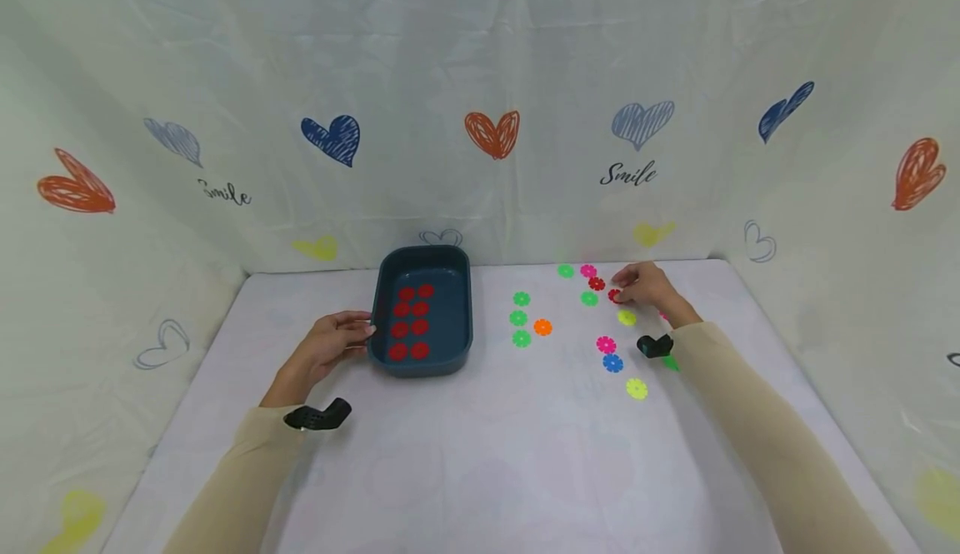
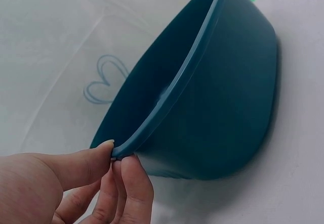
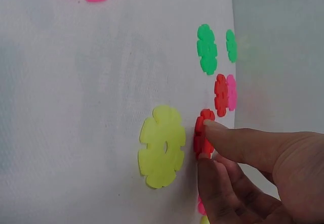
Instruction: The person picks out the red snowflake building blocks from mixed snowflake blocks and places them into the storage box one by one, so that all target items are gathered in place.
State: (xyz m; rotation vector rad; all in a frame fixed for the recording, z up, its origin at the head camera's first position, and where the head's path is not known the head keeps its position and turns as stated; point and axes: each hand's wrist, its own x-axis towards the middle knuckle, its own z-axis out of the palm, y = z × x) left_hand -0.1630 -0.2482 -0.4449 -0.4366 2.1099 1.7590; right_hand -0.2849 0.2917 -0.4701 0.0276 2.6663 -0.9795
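My left hand (image 1: 335,343) pinches the rim of a deep teal-blue tub (image 2: 217,97), thumb on the rim and fingers beneath it. Inside the tub several red flower-shaped discs (image 1: 400,330) lie in two columns. At the back right, my right hand (image 1: 647,284) has its thumb and fingertips on a red flower disc (image 3: 199,135), pinching it close over the table. Beside that disc, a yellow flower disc (image 3: 163,148) lies flat in the right wrist view. Another red disc (image 3: 220,95) overlaps a pink one (image 3: 232,92) in this view, just past my fingertips.
Green discs (image 1: 518,318) lie in a column right of the tub, with an orange disc (image 1: 542,327) beside them. Pink (image 1: 606,344), blue (image 1: 612,363) and yellow (image 1: 637,388) discs lie nearer me. A hanging sheet with printed hearts borders the white table (image 1: 480,471) behind.
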